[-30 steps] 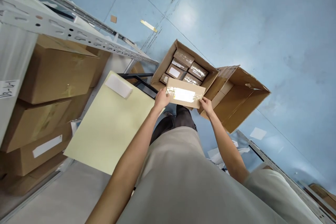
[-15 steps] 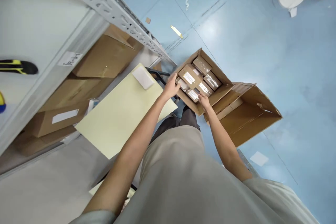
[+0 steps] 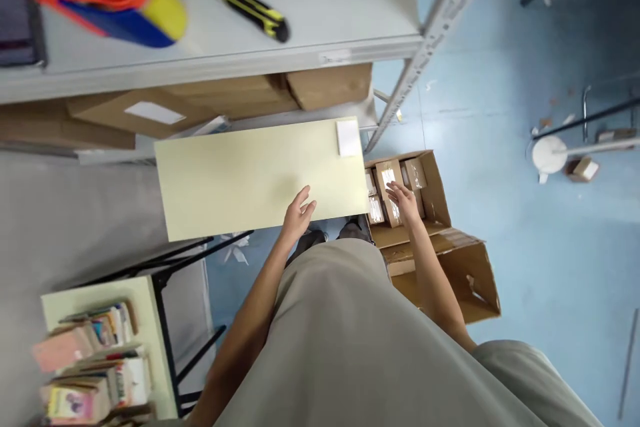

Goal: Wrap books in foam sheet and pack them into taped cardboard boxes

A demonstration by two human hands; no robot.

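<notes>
Over the front edge of a pale yellow tabletop hovers my left hand, fingers apart and nothing in them. My right hand is above an open cardboard box, fingers spread and holding nothing. Inside that box lie several small taped brown packages with white labels. A small white slab, perhaps a pad or flat box, rests at the tabletop's right end. Beside the packed box stands a second open cardboard box; the part of it that shows holds no packages.
A grey metal shelf runs across the top, carrying a utility knife, an orange, blue and yellow tape dispenser and a phone-like device. Cardboard boxes fill its lower level. Books stand lower left; a round white stool is right.
My left hand has left the packed box's edge and is now over the tabletop. My right hand has lifted off the packages. The view has turned toward the shelf.
</notes>
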